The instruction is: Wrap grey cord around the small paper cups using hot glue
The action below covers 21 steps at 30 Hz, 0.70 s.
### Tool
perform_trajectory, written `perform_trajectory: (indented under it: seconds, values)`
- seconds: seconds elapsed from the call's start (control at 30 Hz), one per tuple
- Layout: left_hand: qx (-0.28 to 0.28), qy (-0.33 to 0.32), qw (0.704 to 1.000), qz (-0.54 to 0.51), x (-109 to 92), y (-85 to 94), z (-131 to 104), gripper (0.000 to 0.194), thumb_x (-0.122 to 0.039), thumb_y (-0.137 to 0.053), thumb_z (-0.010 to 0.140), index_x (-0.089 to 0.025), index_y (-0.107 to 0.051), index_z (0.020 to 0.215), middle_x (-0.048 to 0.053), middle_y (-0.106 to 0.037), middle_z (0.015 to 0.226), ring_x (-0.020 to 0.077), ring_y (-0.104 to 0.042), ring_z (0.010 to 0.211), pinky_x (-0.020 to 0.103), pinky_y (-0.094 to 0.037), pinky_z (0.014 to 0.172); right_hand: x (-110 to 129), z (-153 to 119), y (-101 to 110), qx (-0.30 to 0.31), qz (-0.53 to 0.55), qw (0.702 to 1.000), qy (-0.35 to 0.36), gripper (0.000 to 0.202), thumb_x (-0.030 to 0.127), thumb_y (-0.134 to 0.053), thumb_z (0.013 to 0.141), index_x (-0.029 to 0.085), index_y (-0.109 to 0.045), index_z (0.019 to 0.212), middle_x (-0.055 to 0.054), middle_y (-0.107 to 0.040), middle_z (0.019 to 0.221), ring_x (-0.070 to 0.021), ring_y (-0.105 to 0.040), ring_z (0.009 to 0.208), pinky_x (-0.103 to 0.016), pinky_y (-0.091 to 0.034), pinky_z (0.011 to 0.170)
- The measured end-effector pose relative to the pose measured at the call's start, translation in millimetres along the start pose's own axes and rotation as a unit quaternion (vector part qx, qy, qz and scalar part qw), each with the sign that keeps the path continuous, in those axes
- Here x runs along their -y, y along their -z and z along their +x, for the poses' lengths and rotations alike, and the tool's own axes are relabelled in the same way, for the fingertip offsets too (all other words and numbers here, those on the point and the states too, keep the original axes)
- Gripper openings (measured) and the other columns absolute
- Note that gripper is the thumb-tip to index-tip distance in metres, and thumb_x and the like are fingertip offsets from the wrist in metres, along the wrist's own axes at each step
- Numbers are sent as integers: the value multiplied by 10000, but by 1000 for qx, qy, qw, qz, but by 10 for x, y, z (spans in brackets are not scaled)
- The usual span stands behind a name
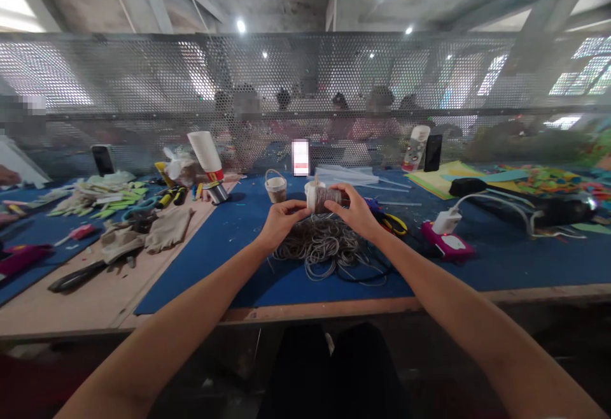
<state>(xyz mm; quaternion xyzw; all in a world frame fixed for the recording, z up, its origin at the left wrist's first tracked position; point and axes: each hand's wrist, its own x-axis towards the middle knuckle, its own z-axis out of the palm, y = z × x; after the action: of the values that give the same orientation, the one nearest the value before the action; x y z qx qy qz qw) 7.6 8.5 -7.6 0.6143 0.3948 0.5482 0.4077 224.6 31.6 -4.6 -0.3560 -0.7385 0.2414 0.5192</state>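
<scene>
- Left hand (281, 221): bare, slim fingers and thumb exposed; the nails are too small to make out.
- Right hand (356, 212): bare as well, uncovered from fingertips to wrist.
- Left forearm (191, 317): bare, smooth in outline, widening from a narrow wrist towards the elbow.
- Right forearm (453, 311): bare, of the same slender shape, broadening towards the picture's lower right corner.
- Legwear (296, 374): black or nearly so, seen below the front edge of the bench (329, 312); two rounded dark shapes, their seams and folds lost in shadow.
</scene>
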Motion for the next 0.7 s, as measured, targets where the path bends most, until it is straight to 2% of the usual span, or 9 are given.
perform_trajectory:
  seconds: [0.37,0.53,0.7]
  values:
    - [23,21,998,-56,-18,10,-6,329,-418,-836,683,-166,-785,889,46,-727,824,144,-601,717,282,-472,719,59,-12,26,4,-37,999,-21,400,526,-571,907,246,-628,1186,-73,-669,1186,-243,-631,1037,-418,-489,943]
    - [22,44,994,-101,34,34,18,325,-410,-847,679,-170,-783,889,50,-726,844,128,-602,705,272,-485,705,68,-24,35,15,-19,999,-24,414,508,-611,876,259,-625,1206,-62,-672,1172,-239,-643,976,-395,-518,865]
    - [37,58,990,-124,24,24,8,291,-385,-856,677,-179,-784,869,32,-714,821,110,-592,685,263,-495,716,76,-17,28,-8,-35,999,-31,376,497,-613,863,230,-662,1124,-45,-699,1045,-230,-644,910,-388,-506,865]
